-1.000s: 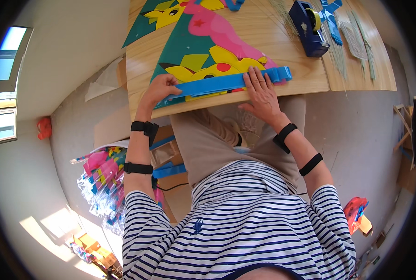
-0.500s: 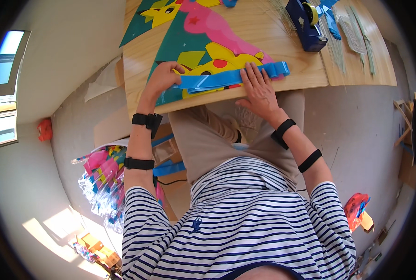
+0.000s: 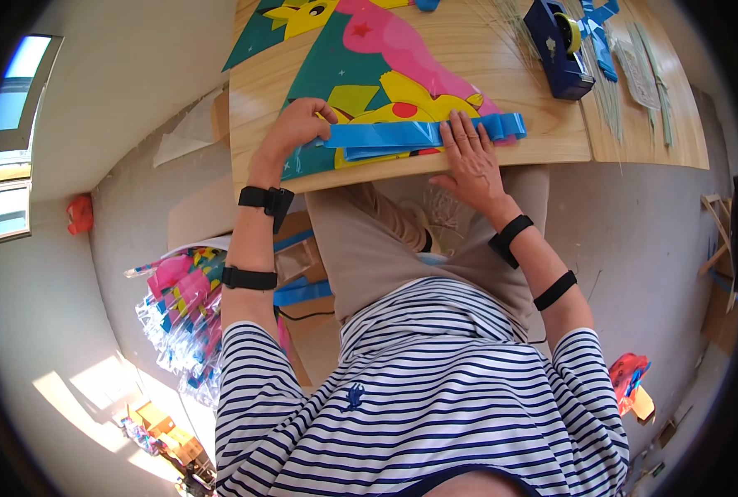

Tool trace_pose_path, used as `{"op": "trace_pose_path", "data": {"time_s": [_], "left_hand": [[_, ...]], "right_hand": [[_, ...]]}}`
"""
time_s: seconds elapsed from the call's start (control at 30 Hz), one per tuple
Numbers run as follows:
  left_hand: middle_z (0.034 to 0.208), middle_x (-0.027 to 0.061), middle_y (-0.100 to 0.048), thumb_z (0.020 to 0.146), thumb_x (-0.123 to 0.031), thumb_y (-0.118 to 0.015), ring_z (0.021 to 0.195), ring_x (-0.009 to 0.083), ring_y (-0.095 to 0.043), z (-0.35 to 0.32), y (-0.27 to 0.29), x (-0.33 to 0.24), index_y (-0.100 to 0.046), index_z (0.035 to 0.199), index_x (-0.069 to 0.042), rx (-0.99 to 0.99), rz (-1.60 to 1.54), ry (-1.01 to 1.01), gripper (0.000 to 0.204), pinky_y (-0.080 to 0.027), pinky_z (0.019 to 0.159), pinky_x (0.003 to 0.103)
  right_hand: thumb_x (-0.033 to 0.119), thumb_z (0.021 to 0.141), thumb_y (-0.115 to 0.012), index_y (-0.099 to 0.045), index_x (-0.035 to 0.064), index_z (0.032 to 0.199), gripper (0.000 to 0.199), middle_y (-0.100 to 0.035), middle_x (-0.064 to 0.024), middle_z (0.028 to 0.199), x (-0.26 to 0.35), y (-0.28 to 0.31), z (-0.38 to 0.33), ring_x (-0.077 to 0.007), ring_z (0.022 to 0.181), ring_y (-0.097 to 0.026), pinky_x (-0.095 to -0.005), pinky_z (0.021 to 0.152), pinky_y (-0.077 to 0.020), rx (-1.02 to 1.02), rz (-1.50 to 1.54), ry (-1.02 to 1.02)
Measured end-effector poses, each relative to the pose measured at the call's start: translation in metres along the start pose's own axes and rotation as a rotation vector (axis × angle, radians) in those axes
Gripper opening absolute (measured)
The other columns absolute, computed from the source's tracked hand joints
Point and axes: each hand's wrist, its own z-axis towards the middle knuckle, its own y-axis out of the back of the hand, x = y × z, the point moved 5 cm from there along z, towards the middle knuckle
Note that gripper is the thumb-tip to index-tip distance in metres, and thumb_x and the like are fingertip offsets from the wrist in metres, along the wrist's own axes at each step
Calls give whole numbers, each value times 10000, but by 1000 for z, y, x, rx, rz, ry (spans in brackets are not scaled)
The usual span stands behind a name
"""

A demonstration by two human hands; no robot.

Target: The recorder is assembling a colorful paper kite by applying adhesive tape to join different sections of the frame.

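A flat blue plastic ribbon (image 3: 385,135) lies in folded layers along the table's near edge. My left hand (image 3: 302,126) pinches its left end between thumb and fingers. Toward the ribbon's other end my right hand (image 3: 471,157) rests flat, fingers stretched out, pressing it down. Beneath the ribbon is a printed plastic kite sheet (image 3: 323,83), green, pink and yellow with a cartoon figure. The ribbon and my hands hide part of the print.
A navy tape dispenser (image 3: 561,58) stands at the far right of the wooden table (image 3: 543,124), near thin rods (image 3: 609,112) and blue strips (image 3: 602,50). Another printed sheet (image 3: 282,25) lies at the back left. Bagged colourful sheets (image 3: 178,315) hang low on my left.
The ribbon's left end, in my left hand, has risen slightly toward the far side and lies straighter. My right hand stays flat on the ribbon. The whole view has shifted a little.
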Motion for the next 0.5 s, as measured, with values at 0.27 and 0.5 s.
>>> {"op": "trace_pose_path", "data": {"time_s": [0.27,0.5], "left_hand": [[717,65,-660,674,-126,-816,653,160,-622,-9,3,32,-704,818,-15,-107,185,29,214,-483,584,327],[723,25,-651,764,-123,-845,628,115,-598,-22,17,66,-692,810,-37,-93,-53,66,182,-461,530,297]], "right_hand": [[444,748,-860,-349,16,1595,1078,-302,-214,1682,0,0,0,-358,1582,-255,-544,1270,-223,-8,-10,-1],[448,741,-865,-362,19,1587,1073,-313,-208,1678,2,2,0,-351,1579,-265,-541,1267,-235,-3,-4,-10]]}}
